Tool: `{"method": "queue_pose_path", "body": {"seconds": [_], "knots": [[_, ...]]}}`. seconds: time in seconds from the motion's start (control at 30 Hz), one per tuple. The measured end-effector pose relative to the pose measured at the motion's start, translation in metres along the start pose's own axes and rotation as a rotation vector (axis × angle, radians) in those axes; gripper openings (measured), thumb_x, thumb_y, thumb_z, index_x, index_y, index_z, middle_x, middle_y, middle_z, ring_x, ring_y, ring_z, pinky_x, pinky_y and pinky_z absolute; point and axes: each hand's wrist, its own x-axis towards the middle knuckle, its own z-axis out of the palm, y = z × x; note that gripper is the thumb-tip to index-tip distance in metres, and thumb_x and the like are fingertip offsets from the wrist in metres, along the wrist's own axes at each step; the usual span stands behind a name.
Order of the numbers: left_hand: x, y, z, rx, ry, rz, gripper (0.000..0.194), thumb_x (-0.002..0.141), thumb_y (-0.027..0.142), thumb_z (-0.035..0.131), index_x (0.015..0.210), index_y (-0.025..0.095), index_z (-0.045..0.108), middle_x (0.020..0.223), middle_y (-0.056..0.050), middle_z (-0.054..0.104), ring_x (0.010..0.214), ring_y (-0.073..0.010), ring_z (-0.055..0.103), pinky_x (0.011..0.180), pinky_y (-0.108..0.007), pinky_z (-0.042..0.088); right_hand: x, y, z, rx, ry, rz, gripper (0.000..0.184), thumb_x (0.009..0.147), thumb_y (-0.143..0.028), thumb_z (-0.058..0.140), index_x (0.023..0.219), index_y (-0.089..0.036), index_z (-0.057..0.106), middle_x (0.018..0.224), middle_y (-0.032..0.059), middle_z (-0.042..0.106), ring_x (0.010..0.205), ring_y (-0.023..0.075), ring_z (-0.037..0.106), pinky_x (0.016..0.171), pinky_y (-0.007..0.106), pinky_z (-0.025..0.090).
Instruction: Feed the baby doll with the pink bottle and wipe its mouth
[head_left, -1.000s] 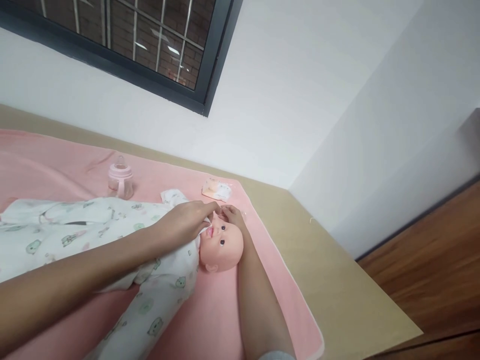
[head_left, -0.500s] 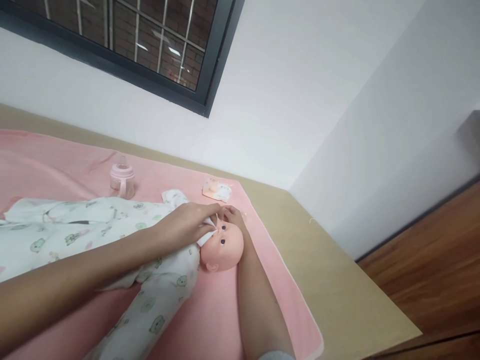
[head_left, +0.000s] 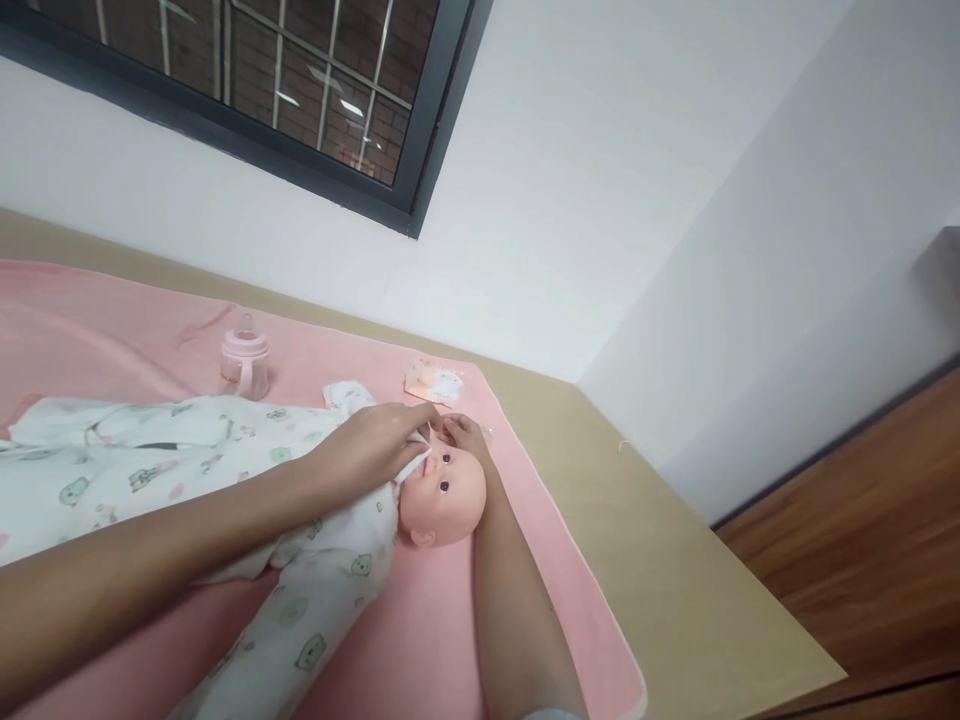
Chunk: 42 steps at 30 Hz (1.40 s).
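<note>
Nearly closed left hand (head_left: 381, 436) around cloth (head_left: 412, 467)

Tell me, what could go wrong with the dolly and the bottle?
The left hand pinches a white cloth by the doll's mouth, so pressing too hard might push the head sideways. The right hand is beside the head too, so a bump from it might turn it. The bottle stands on the soft pink blanket near the doll's clothes, so a tug on either might tip it.
</note>
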Motion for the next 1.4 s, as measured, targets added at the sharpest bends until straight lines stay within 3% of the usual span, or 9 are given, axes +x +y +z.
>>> {"method": "queue_pose_path", "body": {"seconds": [0.1, 0.27, 0.57, 0.9, 1.07, 1.4], "knots": [[0.001, -0.003, -0.011, -0.064, -0.002, 0.007, 0.019, 0.082, 0.022, 0.045, 0.097, 0.021, 0.056, 0.094, -0.001, 0.068, 0.085, -0.0208, 0.063, 0.071, -0.028, 0.043, -0.003, -0.003, -0.001, -0.009, -0.011, 0.000, 0.023, 0.071, -0.038, 0.065, 0.081, -0.018, 0.059, 0.067, 0.0013, 0.062, 0.072, 0.0142, 0.060, 0.076, 0.030, 0.050], [0.002, -0.014, -0.024, -0.138, -0.120, 0.036, 0.016, 0.077, 0.023, 0.053, 0.093, 0.022, 0.059, 0.091, 0.003, 0.070, 0.089, -0.0191, 0.063, 0.075, -0.026, 0.043, -0.015, -0.011, -0.006, -0.033, -0.063, -0.024, 0.020, 0.067, -0.032, 0.070, 0.080, -0.021, 0.060, 0.073, 0.0019, 0.065, 0.082, 0.0158, 0.060, 0.078, 0.028, 0.049], [-0.001, -0.005, -0.017, -0.155, -0.212, -0.031, 0.012, 0.071, 0.017, 0.055, 0.082, 0.021, 0.058, 0.088, 0.004, 0.067, 0.082, -0.0170, 0.061, 0.066, -0.024, 0.040, -0.017, -0.013, -0.003, -0.059, -0.054, -0.059, 0.016, 0.066, -0.027, 0.069, 0.076, -0.021, 0.059, 0.070, 0.0013, 0.063, 0.079, 0.0163, 0.059, 0.077, 0.028, 0.049], [0.000, -0.011, -0.016, 0.000, -0.131, -0.018, 0.006, 0.071, 0.019, 0.054, 0.075, 0.020, 0.050, 0.072, 0.002, 0.060, 0.068, -0.0186, 0.055, 0.056, -0.026, 0.032, -0.020, -0.014, -0.007, -0.039, -0.085, -0.061, 0.014, 0.066, -0.027, 0.068, 0.077, -0.021, 0.061, 0.072, 0.0016, 0.063, 0.081, 0.0173, 0.060, 0.078, 0.030, 0.051], [0.000, -0.011, -0.012, 0.031, -0.099, -0.021, 0.005, 0.073, 0.019, 0.050, 0.077, 0.020, 0.048, 0.073, 0.001, 0.059, 0.069, -0.0193, 0.055, 0.057, -0.026, 0.032, -0.017, -0.012, -0.006, -0.039, -0.081, -0.055, 0.015, 0.066, -0.027, 0.068, 0.077, -0.021, 0.060, 0.073, 0.0024, 0.064, 0.081, 0.0174, 0.060, 0.078, 0.030, 0.050], [0.000, -0.008, 0.001, -0.014, -0.032, -0.041, 0.009, 0.076, 0.019, 0.044, 0.085, 0.021, 0.047, 0.086, -0.002, 0.064, 0.077, -0.0219, 0.059, 0.063, -0.028, 0.038, -0.001, -0.002, -0.002, -0.045, -0.034, -0.043, 0.028, 0.068, -0.042, 0.065, 0.079, -0.018, 0.059, 0.068, 0.0016, 0.062, 0.075, 0.0150, 0.061, 0.078, 0.031, 0.050]]}}
